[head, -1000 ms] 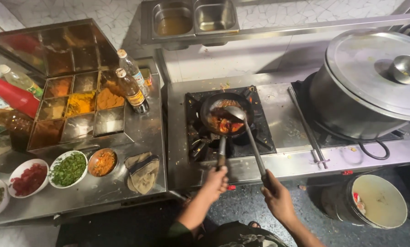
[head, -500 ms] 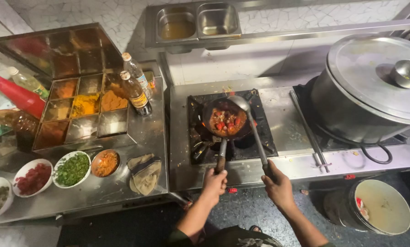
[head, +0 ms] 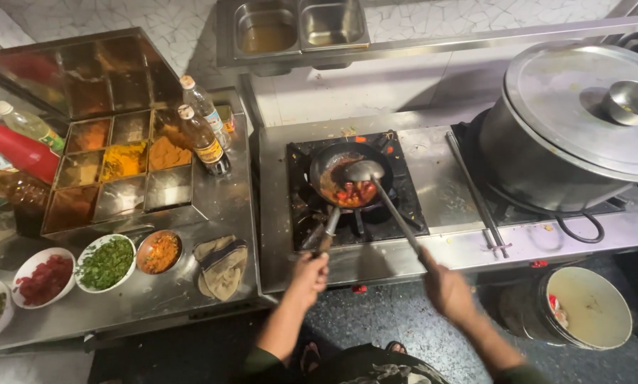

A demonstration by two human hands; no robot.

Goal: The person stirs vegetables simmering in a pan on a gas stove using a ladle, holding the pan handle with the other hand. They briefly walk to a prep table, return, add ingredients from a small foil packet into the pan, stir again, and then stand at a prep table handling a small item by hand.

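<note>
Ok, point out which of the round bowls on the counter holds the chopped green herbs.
The white bowl of chopped greens, second from the right in the row. The metal bowl beside it holds orange mix; the white bowl on its other side holds red pieces.

Both forearms reach up from the bottom edge, bare from the rolled dark sleeves on. The left hand [head: 309, 272] is straight ahead, fingers curled tight in a closed grip, knuckles up. The right hand [head: 447, 290] is out to the right and a little lower, its arm angled inward from the lower right, fist likewise clenched, slightly blurred.
</note>
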